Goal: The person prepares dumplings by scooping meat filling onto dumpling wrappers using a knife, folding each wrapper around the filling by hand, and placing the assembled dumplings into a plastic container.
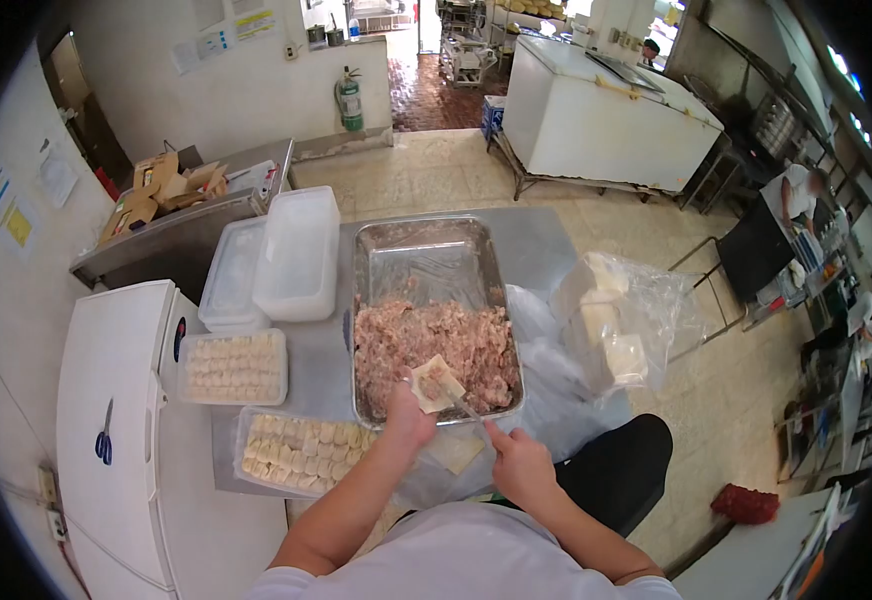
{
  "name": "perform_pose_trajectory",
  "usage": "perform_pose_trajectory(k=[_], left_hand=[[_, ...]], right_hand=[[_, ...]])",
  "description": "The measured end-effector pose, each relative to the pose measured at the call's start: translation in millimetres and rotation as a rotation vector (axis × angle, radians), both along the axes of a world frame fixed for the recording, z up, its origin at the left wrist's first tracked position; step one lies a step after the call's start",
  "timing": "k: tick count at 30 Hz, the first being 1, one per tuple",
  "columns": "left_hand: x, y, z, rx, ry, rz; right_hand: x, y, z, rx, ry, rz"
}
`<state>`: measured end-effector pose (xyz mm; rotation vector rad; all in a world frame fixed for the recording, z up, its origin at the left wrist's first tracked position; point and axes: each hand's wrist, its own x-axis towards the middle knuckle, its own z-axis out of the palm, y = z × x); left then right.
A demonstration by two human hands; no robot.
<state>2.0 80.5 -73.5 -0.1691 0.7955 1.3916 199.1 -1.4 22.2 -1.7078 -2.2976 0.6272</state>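
My left hand point(409, 412) holds a square dumpling wrapper point(426, 397) with a smear of meat on it. The handle of a narrow metal spreader point(473, 412) is gripped in my right hand point(522, 465), and the spreader's tip touches the wrapper. Both hands are over the near edge of a deep metal tray point(376, 238), whose near half is heaped with minced meat filling point(436, 335). Another flat wrapper point(461, 453) lies on the table below my hands. To the left, folded dumplings fill a near plastic container point(301, 452) and a second container point(234, 367) in rows.
Lidded plastic tubs point(298, 255) stand at the table's far left. Stacks of wrappers in a clear plastic bag point(606, 325) sit at the right edge. A white freezer point(106, 400) flanks the table, with scissors point(105, 440) on it. A person point(801, 195) is at the far right.
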Motion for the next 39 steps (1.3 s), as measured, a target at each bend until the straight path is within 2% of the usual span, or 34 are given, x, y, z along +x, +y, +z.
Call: perform_pose_trajectory(k=[2, 4, 7, 13, 16, 19, 25, 28, 31, 34, 37, 39], left_hand=[[1.0, -2.0, 23.3, -0.029, 0.023, -0.003], [-1.0, 0.4, 9.8, -0.007, -0.049, -0.030], [-0.6, -1.0, 2.0, 0.026, -0.073, -0.040], [-1.9, -5.6, -1.8, -0.004, -0.038, -0.021], [-2.9, -7.2, -0.1, 0.013, -0.048, -0.052], [-0.8, -10.6, 10.6, 0.050, -0.076, -0.105], [-0.4, -11.9, -1.4, -0.022, -0.017, -0.120], [-2.7, -14.5, 1.8, -0.040, -0.010, -0.087], [-10.3, -14.6, -5.1, -0.023, -0.072, -0.093], [-12.3, -9.6, -13.9, -0.029, -0.098, -0.059], [-13.1, -7.9, -11.5, -0.034, -0.113, -0.084], [-12.2, -8.2, -8.9, -0.030, -0.149, -0.156]], right_hand=[[1.7, 7.9, 6.4, 0.020, 0.046, -0.009], [-0.4, 18.3, 7.8, 0.100, 0.131, -0.007], [1.4, 29.7, -15.0, 0.077, 0.211, 0.029], [8.0, 29.9, -22.5, 0.097, 0.089, -0.100], [8.6, 26.6, -14.6, 0.130, 0.163, -0.053], [4.2, 20.9, -17.3, 0.040, 0.197, 0.040], [16.7, 32.6, -48.2, 0.135, 0.173, -0.090], [26.2, 39.6, -53.2, -0.227, 0.435, -0.289], [33.7, 35.0, -20.3, -0.670, 0.389, -0.397], [59.9, 13.5, -39.3, -0.106, 0.076, -0.174], [54.9, 5.5, -13.7, 0.122, 0.008, -0.156], [46.1, 7.8, -0.3, 0.259, 0.025, 0.020]])
